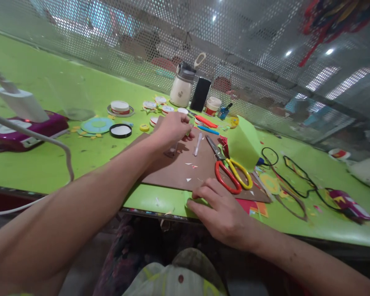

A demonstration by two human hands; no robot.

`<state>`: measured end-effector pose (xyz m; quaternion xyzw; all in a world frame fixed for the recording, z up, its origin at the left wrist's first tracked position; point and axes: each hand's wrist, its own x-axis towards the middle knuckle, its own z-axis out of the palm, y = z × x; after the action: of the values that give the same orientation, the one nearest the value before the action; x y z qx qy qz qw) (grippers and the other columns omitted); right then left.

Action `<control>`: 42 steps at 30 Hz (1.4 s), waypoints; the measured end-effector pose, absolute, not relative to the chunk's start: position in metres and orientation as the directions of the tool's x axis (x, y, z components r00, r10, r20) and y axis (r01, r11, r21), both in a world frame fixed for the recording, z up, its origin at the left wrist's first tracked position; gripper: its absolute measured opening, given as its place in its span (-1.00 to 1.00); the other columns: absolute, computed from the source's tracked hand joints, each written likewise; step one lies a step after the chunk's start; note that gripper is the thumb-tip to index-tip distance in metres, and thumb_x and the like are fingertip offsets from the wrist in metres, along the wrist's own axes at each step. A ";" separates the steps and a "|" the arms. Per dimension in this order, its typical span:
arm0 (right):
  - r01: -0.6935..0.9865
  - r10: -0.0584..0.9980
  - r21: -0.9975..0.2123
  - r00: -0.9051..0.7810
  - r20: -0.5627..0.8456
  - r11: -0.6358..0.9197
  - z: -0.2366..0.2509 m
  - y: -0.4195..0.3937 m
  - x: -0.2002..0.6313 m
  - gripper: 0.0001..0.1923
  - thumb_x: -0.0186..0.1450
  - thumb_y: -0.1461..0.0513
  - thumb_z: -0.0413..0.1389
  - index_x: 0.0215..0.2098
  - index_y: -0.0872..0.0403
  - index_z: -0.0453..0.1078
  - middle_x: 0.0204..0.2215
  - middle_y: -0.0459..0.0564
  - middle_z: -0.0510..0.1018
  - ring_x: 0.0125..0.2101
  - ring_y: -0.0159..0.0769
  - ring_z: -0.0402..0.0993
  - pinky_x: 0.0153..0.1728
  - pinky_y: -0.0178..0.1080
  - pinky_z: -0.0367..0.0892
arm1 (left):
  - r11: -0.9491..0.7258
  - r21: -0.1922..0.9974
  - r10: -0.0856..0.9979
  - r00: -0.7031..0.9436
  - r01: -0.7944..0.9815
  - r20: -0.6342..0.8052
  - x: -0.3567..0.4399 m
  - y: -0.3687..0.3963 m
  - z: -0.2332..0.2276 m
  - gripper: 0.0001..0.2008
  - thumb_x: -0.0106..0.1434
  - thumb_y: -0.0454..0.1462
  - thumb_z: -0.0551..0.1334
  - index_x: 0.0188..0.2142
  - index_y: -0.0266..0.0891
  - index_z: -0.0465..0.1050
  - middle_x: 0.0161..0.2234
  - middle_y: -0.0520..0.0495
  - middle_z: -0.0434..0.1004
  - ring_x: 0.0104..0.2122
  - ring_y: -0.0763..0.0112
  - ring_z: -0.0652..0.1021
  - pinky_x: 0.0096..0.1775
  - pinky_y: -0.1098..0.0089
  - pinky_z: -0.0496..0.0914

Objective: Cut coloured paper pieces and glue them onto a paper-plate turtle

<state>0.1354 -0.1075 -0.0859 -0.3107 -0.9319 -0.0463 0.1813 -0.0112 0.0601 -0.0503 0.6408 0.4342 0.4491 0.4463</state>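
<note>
Left hand [172,128]: curling, hold unclear.
Right hand [223,214]: curving, hold unclear.
Scissors [221,156]: I'm judging them stiff, hefty, best held by loops [236,191].

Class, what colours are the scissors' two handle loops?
One red loop, one yellow loop; head view.

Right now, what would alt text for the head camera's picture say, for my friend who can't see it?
A person's left hand is over a brown board on a cluttered green table, the right hand at the table's near edge. Scissors with red and yellow handles lie on the board; a dark phone and a white bottle stand behind.
</note>
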 end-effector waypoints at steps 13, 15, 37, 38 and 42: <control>0.452 0.425 -0.072 -0.759 0.493 0.889 -0.085 -0.089 0.127 -0.77 0.27 0.42 0.03 -0.19 0.11 0.46 -0.20 0.10 0.44 -0.25 -0.23 0.22 -0.21 -0.16 0.30 | -0.249 0.967 0.953 0.193 0.055 0.235 -0.021 0.075 -0.051 -0.85 0.12 -0.41 0.23 -0.56 -0.29 0.32 -0.59 -0.11 0.54 -0.59 0.41 0.54 -0.48 0.41 0.42; 0.432 0.406 -0.063 -0.776 0.483 0.900 -0.085 -0.086 0.122 -0.78 0.27 0.41 0.03 -0.19 0.12 0.47 -0.21 0.10 0.44 -0.26 -0.23 0.22 -0.20 -0.15 0.29 | -0.250 0.967 0.958 0.154 0.035 0.242 -0.027 0.075 -0.042 -0.85 0.13 -0.40 0.23 -0.55 -0.30 0.32 -0.59 -0.09 0.54 -0.59 0.44 0.54 -0.46 0.43 0.42; 0.472 0.409 0.109 -0.840 0.357 0.875 -0.084 -0.076 0.112 -0.74 0.33 0.38 -0.08 -0.16 0.22 0.43 -0.25 0.17 0.45 -0.26 -0.15 0.26 -0.13 0.04 0.23 | -0.351 0.932 0.923 0.202 0.089 0.329 -0.024 0.071 -0.049 -0.83 0.17 -0.40 0.17 -0.55 -0.28 0.34 -0.63 -0.02 0.50 -0.63 0.51 0.49 -0.55 0.51 0.34; 0.476 0.413 0.116 -0.842 0.348 0.872 -0.083 -0.077 0.114 -0.74 0.34 0.38 -0.09 -0.16 0.23 0.43 -0.24 0.18 0.45 -0.25 -0.14 0.26 -0.13 0.05 0.23 | -0.355 0.930 0.921 0.202 0.091 0.332 -0.023 0.071 -0.048 -0.83 0.17 -0.40 0.17 -0.55 -0.28 0.34 -0.63 -0.01 0.50 -0.63 0.52 0.48 -0.55 0.52 0.34; 0.486 0.425 0.136 -0.845 0.325 0.863 -0.082 -0.076 0.118 -0.77 0.35 0.35 -0.06 -0.15 0.22 0.42 -0.22 0.20 0.45 -0.23 -0.13 0.26 -0.12 0.03 0.24 | -0.356 0.930 0.922 0.195 0.093 0.334 -0.019 0.068 -0.044 -0.81 0.17 -0.42 0.15 -0.57 -0.28 0.33 -0.66 0.02 0.45 -0.65 0.56 0.45 -0.56 0.52 0.33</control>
<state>0.1182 -0.0764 -0.0818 -0.2387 -0.9544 -0.1072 0.1436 -0.0189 0.0684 -0.0444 0.6533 0.3887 0.5013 0.4134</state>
